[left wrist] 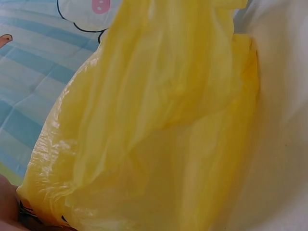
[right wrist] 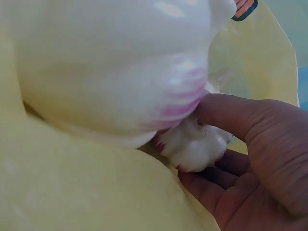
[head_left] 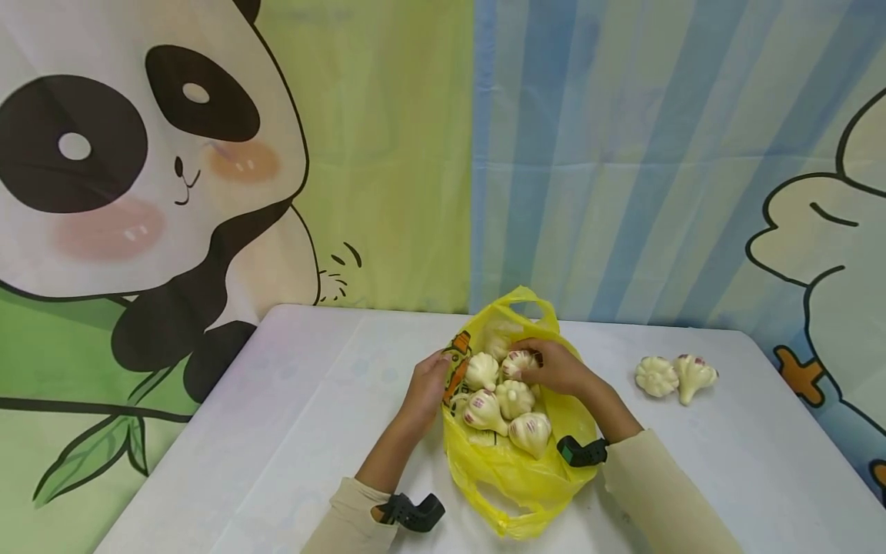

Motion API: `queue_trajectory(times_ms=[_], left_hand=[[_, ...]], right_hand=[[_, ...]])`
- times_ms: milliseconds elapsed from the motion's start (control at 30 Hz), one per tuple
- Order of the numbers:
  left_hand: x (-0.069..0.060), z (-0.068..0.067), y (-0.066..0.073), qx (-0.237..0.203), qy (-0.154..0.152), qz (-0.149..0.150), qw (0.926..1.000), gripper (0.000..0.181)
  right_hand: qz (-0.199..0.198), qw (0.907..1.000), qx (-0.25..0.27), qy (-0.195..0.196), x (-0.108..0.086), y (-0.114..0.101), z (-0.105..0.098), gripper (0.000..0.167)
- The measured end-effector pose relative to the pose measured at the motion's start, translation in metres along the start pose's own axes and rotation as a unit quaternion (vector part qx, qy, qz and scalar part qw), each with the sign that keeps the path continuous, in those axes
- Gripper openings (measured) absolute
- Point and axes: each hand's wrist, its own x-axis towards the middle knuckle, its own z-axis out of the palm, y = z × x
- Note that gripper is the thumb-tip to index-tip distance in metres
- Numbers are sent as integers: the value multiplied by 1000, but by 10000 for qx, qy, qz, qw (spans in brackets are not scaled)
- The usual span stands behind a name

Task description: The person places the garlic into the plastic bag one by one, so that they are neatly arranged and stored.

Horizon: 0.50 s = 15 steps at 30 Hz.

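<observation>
A yellow plastic bag (head_left: 512, 469) lies wide open on the table, with several white, purple-streaked garlic bulbs (head_left: 482, 410) inside. At its left rim my left hand (head_left: 425, 388) holds the plastic beside an orange printed figure; its fingers are mostly hidden. The bag's side (left wrist: 159, 125) fills the left wrist view, where only a bit of the left hand (left wrist: 7, 204) shows. My right hand (head_left: 559, 369) reaches in over the right rim and pinches one garlic bulb (head_left: 517, 363). In the right wrist view, thumb and fingers grip that bulb (right wrist: 195, 144), behind a nearer bulb (right wrist: 120, 62).
Two more garlic bulbs (head_left: 657, 376) lie side by side on the white table (head_left: 311, 385), right of the bag. Behind the table hangs a printed curtain (head_left: 388, 154) with a panda. The bag's handle loops (head_left: 536, 308) spread at its far and near ends.
</observation>
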Motion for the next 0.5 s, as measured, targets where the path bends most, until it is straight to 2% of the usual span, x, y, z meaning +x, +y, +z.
queue_trajectory(times_ms=[167,333,500], left_hand=[[0,0,0,64,98,8,9999,45],[1,0,-2,25,101,8,9999,45],[1,0,-2,-16,91,48,9999,45]], right_hand=[[-127,9999,13,-22,-1,1,-1,49],[-368,9987,341,-80,-4,-2,-5,62],[-557,9971,492,165,-9,-10,-13,62]])
